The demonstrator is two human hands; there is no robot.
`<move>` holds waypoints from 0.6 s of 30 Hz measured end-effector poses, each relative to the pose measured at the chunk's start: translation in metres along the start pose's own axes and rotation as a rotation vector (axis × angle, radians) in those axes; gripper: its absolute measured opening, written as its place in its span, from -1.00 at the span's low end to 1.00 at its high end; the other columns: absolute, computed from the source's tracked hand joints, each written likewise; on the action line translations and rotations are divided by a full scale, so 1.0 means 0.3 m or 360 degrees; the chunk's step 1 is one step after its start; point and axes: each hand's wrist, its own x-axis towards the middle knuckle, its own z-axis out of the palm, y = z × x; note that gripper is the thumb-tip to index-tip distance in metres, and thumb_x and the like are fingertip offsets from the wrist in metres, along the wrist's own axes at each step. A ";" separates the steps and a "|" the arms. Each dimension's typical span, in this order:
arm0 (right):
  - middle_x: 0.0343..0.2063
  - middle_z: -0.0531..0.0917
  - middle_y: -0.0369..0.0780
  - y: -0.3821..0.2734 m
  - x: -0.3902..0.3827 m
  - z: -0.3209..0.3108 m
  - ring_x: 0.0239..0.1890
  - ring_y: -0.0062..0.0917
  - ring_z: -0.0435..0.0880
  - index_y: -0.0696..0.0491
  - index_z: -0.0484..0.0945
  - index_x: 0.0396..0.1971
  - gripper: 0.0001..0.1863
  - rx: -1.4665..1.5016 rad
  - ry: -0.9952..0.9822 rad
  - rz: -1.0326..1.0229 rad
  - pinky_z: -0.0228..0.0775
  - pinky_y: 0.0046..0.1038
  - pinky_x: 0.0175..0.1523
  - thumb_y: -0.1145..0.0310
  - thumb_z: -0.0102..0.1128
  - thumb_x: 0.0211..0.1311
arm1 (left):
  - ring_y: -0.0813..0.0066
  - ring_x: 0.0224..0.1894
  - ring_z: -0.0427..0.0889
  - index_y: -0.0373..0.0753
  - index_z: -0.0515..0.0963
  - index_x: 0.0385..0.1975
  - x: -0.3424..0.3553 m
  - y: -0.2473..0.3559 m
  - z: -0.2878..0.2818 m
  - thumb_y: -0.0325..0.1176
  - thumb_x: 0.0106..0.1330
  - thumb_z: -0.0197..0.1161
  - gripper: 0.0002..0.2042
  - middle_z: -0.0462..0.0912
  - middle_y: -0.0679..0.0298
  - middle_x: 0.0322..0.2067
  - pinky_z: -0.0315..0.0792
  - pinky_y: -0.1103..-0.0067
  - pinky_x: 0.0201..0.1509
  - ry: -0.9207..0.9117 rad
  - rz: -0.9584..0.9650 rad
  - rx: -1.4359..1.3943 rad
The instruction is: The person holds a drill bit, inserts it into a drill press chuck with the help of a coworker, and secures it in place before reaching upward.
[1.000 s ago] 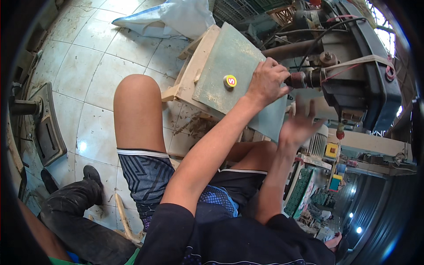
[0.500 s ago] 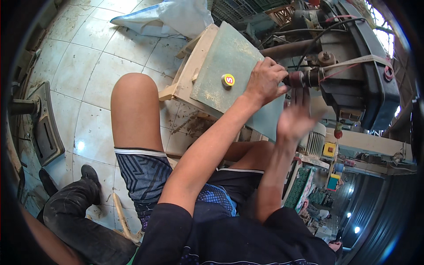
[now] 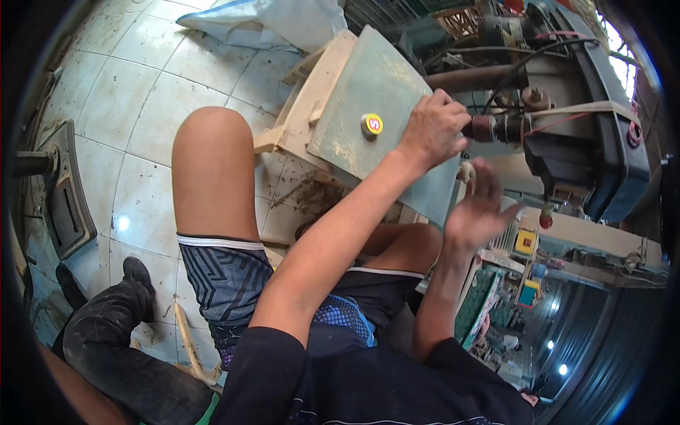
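Spindle (image 3: 484,129) beside left hand (image 3: 435,129); open right hand (image 3: 480,212) past edge of board (image 3: 393,103).

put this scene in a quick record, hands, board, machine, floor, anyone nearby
left hand: fingers curled beside the reddish spindle; grip hidden
right hand: open, slightly blurred
board: greenish grey, dusty, bearing a small round yellow-topped container
machine: dark housing, right of the left hand
floor: pale, dirty tiles
nearby: another person's dark-trousered leg, lower left
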 end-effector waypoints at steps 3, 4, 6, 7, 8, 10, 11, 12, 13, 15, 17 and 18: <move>0.15 0.48 -0.09 0.031 0.068 0.013 0.19 -0.38 0.39 0.23 0.32 0.20 -0.07 -0.0165 0.0442 -0.0074 -0.02 -0.27 0.30 -0.39 -0.45 0.32 | 0.32 -0.11 0.52 -0.18 0.65 -0.34 -0.001 -0.003 0.001 -0.30 -0.17 0.47 -0.67 0.67 0.36 -0.25 0.42 0.41 0.02 0.0007 -0.0008 0.0001; 0.14 0.49 -0.11 0.036 0.071 0.020 0.19 -0.39 0.39 0.22 0.34 0.19 -0.07 0.0122 0.0198 0.0002 0.00 -0.28 0.29 -0.39 -0.47 0.32 | 0.32 -0.11 0.52 -0.18 0.65 -0.33 0.000 -0.004 0.001 -0.30 -0.17 0.47 -0.67 0.67 0.36 -0.25 0.42 0.41 0.02 -0.0030 -0.0025 -0.0002; 0.15 0.49 -0.11 0.037 0.053 0.034 0.26 -0.40 0.34 0.20 0.38 0.16 -0.08 0.0380 0.0025 0.0116 -0.04 -0.31 0.37 -0.36 -0.58 0.34 | 0.33 -0.12 0.52 -0.18 0.65 -0.33 0.001 -0.005 -0.001 -0.30 -0.17 0.47 -0.67 0.67 0.36 -0.25 0.42 0.40 0.01 0.0017 0.0010 -0.0013; 0.15 0.49 -0.11 0.031 0.032 0.035 0.26 -0.40 0.34 0.20 0.38 0.16 -0.08 0.0330 0.0141 0.0140 -0.04 -0.31 0.37 -0.36 -0.58 0.34 | 0.33 -0.12 0.52 -0.19 0.65 -0.34 0.001 -0.005 -0.002 -0.30 -0.17 0.47 -0.67 0.67 0.37 -0.25 0.43 0.40 0.00 -0.0030 -0.0011 -0.0027; 0.15 0.48 -0.11 0.024 0.000 0.030 0.28 -0.40 0.32 0.19 0.38 0.15 -0.09 -0.0003 0.0016 0.0017 -0.08 -0.31 0.39 -0.36 -0.59 0.34 | 0.33 -0.12 0.52 -0.19 0.65 -0.34 0.000 -0.003 -0.002 -0.30 -0.17 0.47 -0.67 0.67 0.37 -0.25 0.43 0.40 0.00 0.0037 0.0010 -0.0016; 0.16 0.48 -0.11 0.017 -0.020 0.013 0.29 -0.39 0.31 0.16 0.37 0.18 -0.11 -0.0414 -0.0111 -0.0104 -0.13 -0.29 0.42 -0.36 -0.52 0.34 | 0.33 -0.13 0.52 -0.20 0.65 -0.33 0.000 0.002 -0.003 -0.32 -0.17 0.48 -0.67 0.67 0.37 -0.26 0.43 0.40 -0.02 0.0017 0.0024 0.0045; 0.16 0.48 -0.11 0.016 -0.018 -0.003 0.29 -0.39 0.31 0.16 0.37 0.18 -0.11 -0.0451 -0.0205 -0.0153 -0.13 -0.29 0.42 -0.36 -0.52 0.34 | 0.33 -0.13 0.52 -0.20 0.65 -0.33 -0.001 0.005 -0.002 -0.32 -0.17 0.48 -0.67 0.67 0.37 -0.26 0.43 0.40 -0.02 0.0000 0.0021 0.0017; 0.18 0.46 -0.11 0.023 0.009 -0.018 0.32 -0.39 0.28 0.16 0.35 0.20 -0.11 -0.0385 0.0025 -0.0161 -0.16 -0.29 0.43 -0.36 -0.51 0.34 | 0.32 -0.14 0.53 -0.20 0.65 -0.34 -0.001 0.005 -0.001 -0.33 -0.17 0.47 -0.68 0.67 0.36 -0.26 0.44 0.41 -0.01 -0.0007 0.0001 -0.0004; 0.20 0.44 -0.11 0.037 0.054 -0.031 0.34 -0.39 0.24 0.16 0.33 0.22 -0.11 -0.0324 0.0212 -0.0193 -0.19 -0.28 0.43 -0.37 -0.50 0.34 | 0.32 -0.14 0.53 -0.21 0.65 -0.34 -0.001 0.005 -0.001 -0.33 -0.16 0.47 -0.68 0.67 0.36 -0.26 0.44 0.42 0.00 -0.0017 -0.0028 -0.0005; 0.25 0.39 -0.13 0.062 0.100 -0.060 0.38 -0.42 0.15 0.17 0.29 0.25 -0.11 -0.0328 0.0174 -0.0087 -0.22 -0.28 0.41 -0.36 -0.47 0.34 | 0.32 -0.13 0.53 -0.21 0.65 -0.34 -0.001 0.004 0.002 -0.33 -0.16 0.47 -0.69 0.68 0.35 -0.26 0.45 0.41 -0.01 0.0009 0.0029 0.0007; 0.26 0.39 -0.14 0.075 0.081 -0.077 0.37 -0.43 0.16 0.17 0.32 0.23 -0.13 0.0322 -0.0170 0.0027 -0.24 -0.26 0.40 -0.34 -0.45 0.35 | 0.32 -0.13 0.54 -0.21 0.66 -0.34 0.001 0.000 0.003 -0.32 -0.16 0.48 -0.69 0.68 0.35 -0.26 0.46 0.41 -0.03 0.0027 0.0013 -0.0017; 0.23 0.42 -0.14 0.069 0.055 -0.078 0.32 -0.42 0.25 0.19 0.36 0.19 -0.15 0.0247 0.0050 -0.0016 -0.17 -0.29 0.39 -0.31 -0.47 0.37 | 0.32 -0.13 0.54 -0.21 0.66 -0.34 0.000 -0.001 0.004 -0.32 -0.16 0.48 -0.69 0.68 0.35 -0.26 0.46 0.41 -0.03 0.0032 0.0038 -0.0012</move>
